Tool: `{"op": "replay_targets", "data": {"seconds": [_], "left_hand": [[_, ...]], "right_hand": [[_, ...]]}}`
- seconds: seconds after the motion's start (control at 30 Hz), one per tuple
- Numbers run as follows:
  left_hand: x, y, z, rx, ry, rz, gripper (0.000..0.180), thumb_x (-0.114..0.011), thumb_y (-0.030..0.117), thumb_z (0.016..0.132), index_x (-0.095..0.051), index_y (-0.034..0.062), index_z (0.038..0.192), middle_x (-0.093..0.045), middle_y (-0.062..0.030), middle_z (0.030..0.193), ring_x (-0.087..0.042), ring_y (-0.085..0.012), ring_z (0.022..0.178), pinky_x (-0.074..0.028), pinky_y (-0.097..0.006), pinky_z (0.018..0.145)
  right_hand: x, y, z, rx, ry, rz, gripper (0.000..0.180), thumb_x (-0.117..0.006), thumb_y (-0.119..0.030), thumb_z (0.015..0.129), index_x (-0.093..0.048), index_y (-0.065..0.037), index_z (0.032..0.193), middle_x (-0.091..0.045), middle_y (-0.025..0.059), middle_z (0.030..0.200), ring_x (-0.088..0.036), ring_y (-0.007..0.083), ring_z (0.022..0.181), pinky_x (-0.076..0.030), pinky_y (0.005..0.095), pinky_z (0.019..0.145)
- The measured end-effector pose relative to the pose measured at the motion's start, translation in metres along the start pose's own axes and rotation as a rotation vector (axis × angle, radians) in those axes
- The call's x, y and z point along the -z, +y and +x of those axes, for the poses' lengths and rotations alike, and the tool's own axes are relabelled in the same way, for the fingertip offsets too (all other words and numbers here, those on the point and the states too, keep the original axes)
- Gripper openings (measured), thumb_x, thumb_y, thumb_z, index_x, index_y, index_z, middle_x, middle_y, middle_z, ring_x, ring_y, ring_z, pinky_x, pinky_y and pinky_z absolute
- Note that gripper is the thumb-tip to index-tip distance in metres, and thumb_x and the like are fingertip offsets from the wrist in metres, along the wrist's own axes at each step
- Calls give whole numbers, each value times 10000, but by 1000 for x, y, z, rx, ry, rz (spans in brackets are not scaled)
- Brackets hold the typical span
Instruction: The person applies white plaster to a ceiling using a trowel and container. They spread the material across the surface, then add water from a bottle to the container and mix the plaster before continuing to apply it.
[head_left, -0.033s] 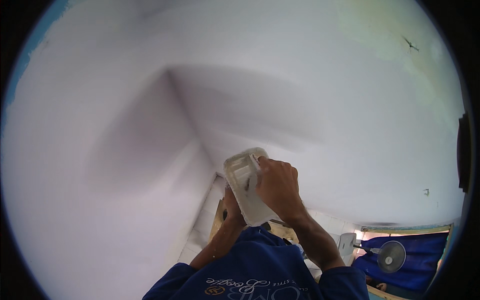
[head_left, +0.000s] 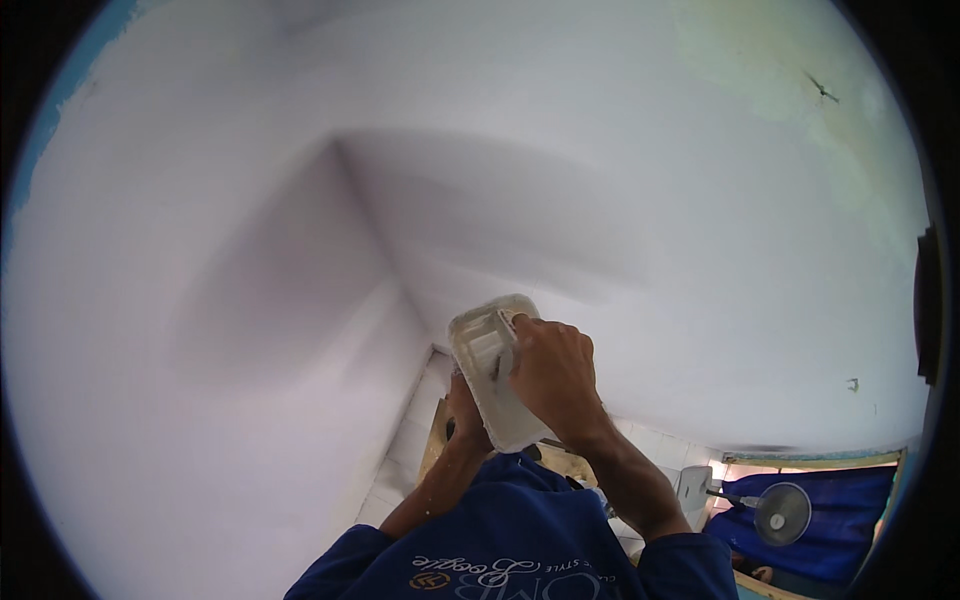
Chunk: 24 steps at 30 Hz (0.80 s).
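A white paint tray (head_left: 520, 425), smeared with pale paint and crusted at its rim, is held tilted in front of my chest. My left hand (head_left: 466, 412) supports it from below and behind, with the fingers mostly hidden by the tray. Over the tray's right side, my right hand (head_left: 553, 375) is closed around a small tool with a pale, paint-coated edge (head_left: 508, 322). The tool's kind is hard to make out, since the fingers cover most of it. Its end sits within the tray, close to the upper rim.
White-coated walls (head_left: 250, 330) meet at a corner ahead; blue paint (head_left: 25, 170) shows at far left. A wooden board (head_left: 435, 445) is below me, over pale floor tiles (head_left: 395, 475). At lower right are a fan (head_left: 782, 513), a blue curtain (head_left: 860, 510) and part of a person (head_left: 762, 573).
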<state>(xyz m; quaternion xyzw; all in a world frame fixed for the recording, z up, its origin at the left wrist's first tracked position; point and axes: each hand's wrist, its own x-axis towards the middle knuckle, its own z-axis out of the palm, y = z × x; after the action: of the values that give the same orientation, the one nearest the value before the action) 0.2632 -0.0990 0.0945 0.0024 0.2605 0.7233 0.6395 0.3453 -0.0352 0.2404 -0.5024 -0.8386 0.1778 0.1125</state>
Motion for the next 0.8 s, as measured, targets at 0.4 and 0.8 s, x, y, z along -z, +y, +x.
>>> {"op": "replay_targets", "data": {"seconds": [0.4,0.8], "left_hand": [[-6,24,-6,68,29,-84,585,-313,515,1040,-510,79,1378,-618,-139,1252,-636,-283,1115,-553,-420,950],[17,33,2,11,24,-49,632,-288,568,1047,-451,115,1456,-576,-129,1358,-589,-311,1216,-521,-465,1018]], "right_hand": [[9,-21,-1,160,-123,99,182,-687,-96,793,-671,24,930,-702,192,796,-684,400,763,-535,487,715],[2,-14,10,10,-17,420,209,-704,-108,797,-658,61,909,-669,251,761,-662,443,735,-514,486,703]]}}
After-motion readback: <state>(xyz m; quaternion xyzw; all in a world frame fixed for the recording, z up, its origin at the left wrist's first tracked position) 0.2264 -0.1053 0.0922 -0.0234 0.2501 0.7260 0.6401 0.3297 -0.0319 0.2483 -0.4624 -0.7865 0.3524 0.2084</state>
